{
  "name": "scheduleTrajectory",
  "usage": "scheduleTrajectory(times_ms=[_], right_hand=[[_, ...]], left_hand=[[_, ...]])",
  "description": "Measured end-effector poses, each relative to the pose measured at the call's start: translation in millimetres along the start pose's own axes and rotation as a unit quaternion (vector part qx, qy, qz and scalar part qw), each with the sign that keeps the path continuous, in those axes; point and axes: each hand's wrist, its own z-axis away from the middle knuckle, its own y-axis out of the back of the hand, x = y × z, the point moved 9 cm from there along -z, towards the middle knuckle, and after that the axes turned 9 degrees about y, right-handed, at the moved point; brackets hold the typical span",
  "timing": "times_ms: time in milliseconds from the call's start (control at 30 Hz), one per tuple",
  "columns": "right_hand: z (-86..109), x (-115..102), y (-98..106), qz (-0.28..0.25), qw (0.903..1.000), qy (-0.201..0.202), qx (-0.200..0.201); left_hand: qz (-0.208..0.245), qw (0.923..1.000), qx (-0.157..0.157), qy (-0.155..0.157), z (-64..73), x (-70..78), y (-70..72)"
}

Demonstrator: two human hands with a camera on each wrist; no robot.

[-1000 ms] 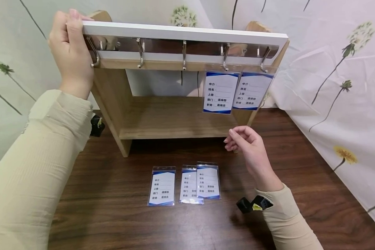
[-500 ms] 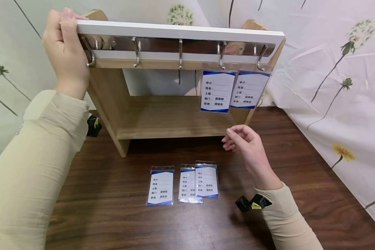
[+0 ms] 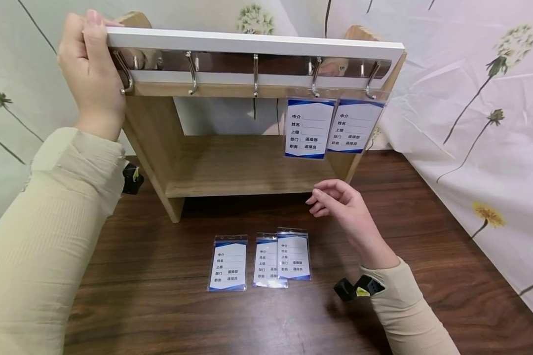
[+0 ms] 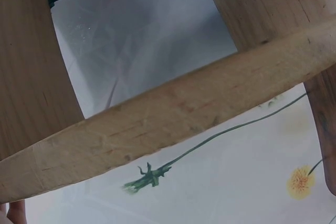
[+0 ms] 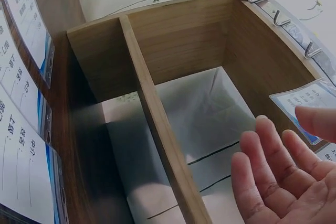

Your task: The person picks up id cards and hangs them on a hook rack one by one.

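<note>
Gripping the rack (image 3: 231, 38) at its left end with the left hand (image 3: 91, 79). Holding nothing in the relaxed right hand (image 3: 344, 209), below two hanging cards (image 3: 310, 129) and near three flat cards (image 3: 228, 266) on the dark table (image 3: 160, 315).

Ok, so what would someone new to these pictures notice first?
Probably the white rail with five metal hooks atop the wooden shelf, the left hand gripping its left end. Next, perhaps, two hanging badges on the two rightmost hooks, and three loose badges on the dark table in front, two overlapping.
</note>
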Motion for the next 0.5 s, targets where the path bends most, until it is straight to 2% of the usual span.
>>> scheduleTrajectory(times_ms=[200, 500], right_hand=[[-0.5, 8.2, -7.3, 0.035, 0.9983, -0.025, -0.04], [1.0, 19.9, -18.6, 0.084, 0.9903, -0.045, -0.101]], left_hand=[[0.003, 1.0, -0.003, 0.002, 0.3, 0.7, 0.2], [0.001, 1.0, -0.009, 0.004, 1.1, 1.7, -0.5]])
